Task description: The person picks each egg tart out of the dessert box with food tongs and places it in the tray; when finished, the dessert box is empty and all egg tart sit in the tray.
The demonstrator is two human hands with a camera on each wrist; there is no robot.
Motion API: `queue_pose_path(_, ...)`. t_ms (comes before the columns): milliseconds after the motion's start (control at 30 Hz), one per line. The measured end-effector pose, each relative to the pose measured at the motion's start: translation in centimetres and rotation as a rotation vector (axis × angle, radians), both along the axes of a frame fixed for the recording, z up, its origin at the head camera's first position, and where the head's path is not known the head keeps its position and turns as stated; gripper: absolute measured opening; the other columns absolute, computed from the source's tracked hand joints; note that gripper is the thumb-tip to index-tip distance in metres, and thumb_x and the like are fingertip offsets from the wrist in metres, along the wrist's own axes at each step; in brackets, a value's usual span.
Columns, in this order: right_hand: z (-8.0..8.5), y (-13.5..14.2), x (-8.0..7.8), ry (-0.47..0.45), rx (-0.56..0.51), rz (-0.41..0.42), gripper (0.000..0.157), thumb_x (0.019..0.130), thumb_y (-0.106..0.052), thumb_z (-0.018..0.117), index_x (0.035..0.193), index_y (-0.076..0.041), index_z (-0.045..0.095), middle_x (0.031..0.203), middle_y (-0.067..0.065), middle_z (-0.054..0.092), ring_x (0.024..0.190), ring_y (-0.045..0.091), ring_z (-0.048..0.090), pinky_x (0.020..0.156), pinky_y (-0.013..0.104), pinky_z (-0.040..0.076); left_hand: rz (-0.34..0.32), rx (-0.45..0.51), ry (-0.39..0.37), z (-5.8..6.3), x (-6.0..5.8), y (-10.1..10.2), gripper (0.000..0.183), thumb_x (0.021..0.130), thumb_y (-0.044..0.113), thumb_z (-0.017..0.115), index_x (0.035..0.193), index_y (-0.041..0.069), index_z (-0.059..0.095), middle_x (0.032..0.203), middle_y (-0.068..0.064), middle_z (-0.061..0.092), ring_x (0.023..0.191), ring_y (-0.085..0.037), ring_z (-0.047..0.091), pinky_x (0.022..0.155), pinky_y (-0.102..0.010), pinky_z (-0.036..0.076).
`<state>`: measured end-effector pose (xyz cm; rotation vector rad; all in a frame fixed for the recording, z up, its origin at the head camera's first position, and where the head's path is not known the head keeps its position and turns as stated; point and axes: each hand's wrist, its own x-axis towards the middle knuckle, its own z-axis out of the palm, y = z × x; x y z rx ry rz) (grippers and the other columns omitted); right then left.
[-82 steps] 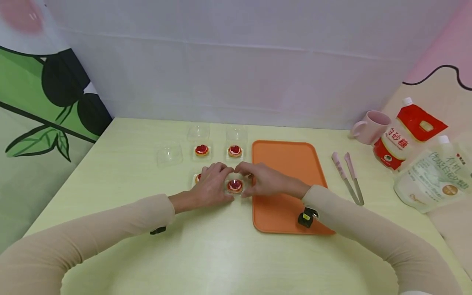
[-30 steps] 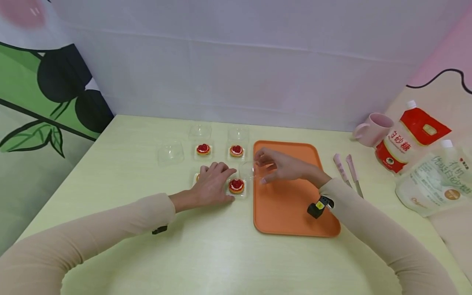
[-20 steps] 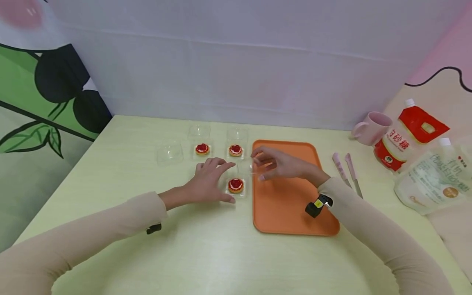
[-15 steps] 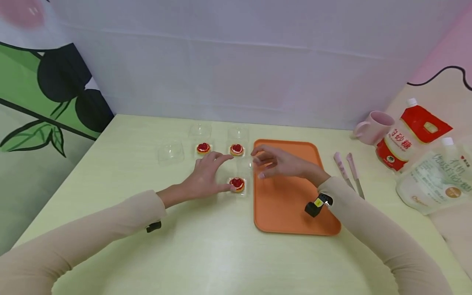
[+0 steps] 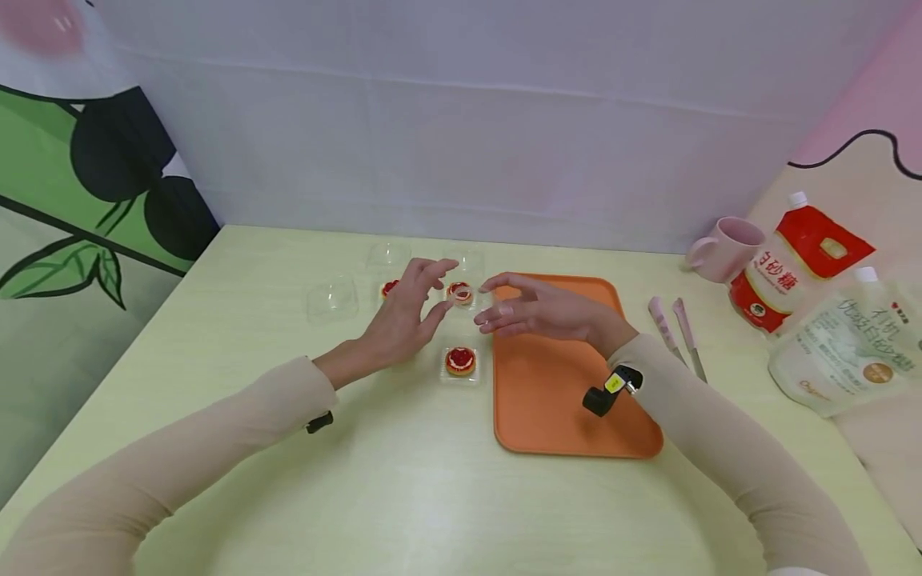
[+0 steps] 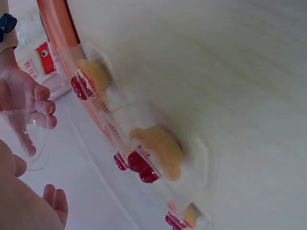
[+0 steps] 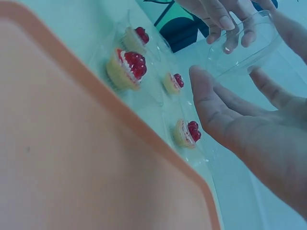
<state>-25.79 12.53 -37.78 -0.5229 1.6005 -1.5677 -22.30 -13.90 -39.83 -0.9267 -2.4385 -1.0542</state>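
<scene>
A clear plastic lid is between the two hands, above the table. My right hand holds its rim with thumb and fingers from the right. From the left, my left hand comes up to it, fingers spread; its fingertips show behind the lid in the right wrist view, and I cannot tell if they grip it. Below, a red-topped tart sits on a clear square base. Another tart lies farther back, and a third tart is partly covered by my left fingers. The front-left tart is hidden in the head view.
An orange tray lies right of the tarts. Clear lids stand at the back and one clear lid at left. Two pink-handled knives, a pink mug, a red sugar bag and a pale bag are at right.
Both hands have lifted and moved back, bringing the lid up from behind the front tart. My left hand has left the table beside the tarts and come closer to my right.
</scene>
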Motion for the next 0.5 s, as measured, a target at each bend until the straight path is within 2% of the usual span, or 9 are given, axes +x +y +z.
queue_pose_path(100, 0.2, -0.4, -0.2, -0.057, -0.042, 0.001, 0.037, 0.104, -0.007, 0.042, 0.140, -0.014, 0.037, 0.139, 0.025, 0.058, 0.133, 0.042, 0.053, 0.117, 0.056, 0.029, 0.000, -0.002, 0.025, 0.5, -0.4, -0.1, 0.052, 0.094, 0.002, 0.063, 0.141, 0.012, 0.043, 0.121, -0.017, 0.051, 0.098, -0.030, 0.063, 0.079, -0.041, 0.053)
queue_pose_path(200, 0.5, -0.8, -0.4, -0.086, -0.067, 0.001, 0.040, 0.106, -0.013, 0.041, 0.145, -0.011, 0.032, 0.135, 0.022, 0.062, 0.129, 0.038, 0.058, 0.115, 0.051, 0.036, -0.014, -0.016, 0.033, 1.0, -0.7, -0.3, 0.050, 0.094, -0.002, 0.061, 0.139, 0.011, 0.045, 0.119, -0.017, 0.052, 0.092, -0.026, 0.064, 0.078, -0.038, 0.055)
queue_pose_path(333, 0.6, -1.5, -0.7, -0.087, -0.084, 0.011, 0.046, 0.106, -0.023, 0.044, 0.148, -0.008, 0.032, 0.132, 0.019, 0.065, 0.120, 0.029, 0.066, 0.107, 0.042, 0.047, -0.034, -0.028, 0.031, 1.5, -1.0, -0.7, 0.046, 0.093, -0.006, 0.059, 0.135, 0.008, 0.049, 0.111, -0.016, 0.055, 0.086, -0.024, 0.064, 0.074, -0.035, 0.056)
queue_pose_path(500, 0.8, -2.5, -1.0, -0.067, -0.082, -0.009, 0.047, 0.108, -0.034, 0.038, 0.148, -0.009, 0.037, 0.133, 0.018, 0.064, 0.117, 0.027, 0.068, 0.103, 0.039, 0.050, -0.014, -0.022, 0.036, 2.0, -1.2, -1.2, 0.043, 0.092, -0.007, 0.060, 0.133, 0.005, 0.052, 0.101, -0.015, 0.056, 0.080, -0.025, 0.064, 0.071, -0.034, 0.056)
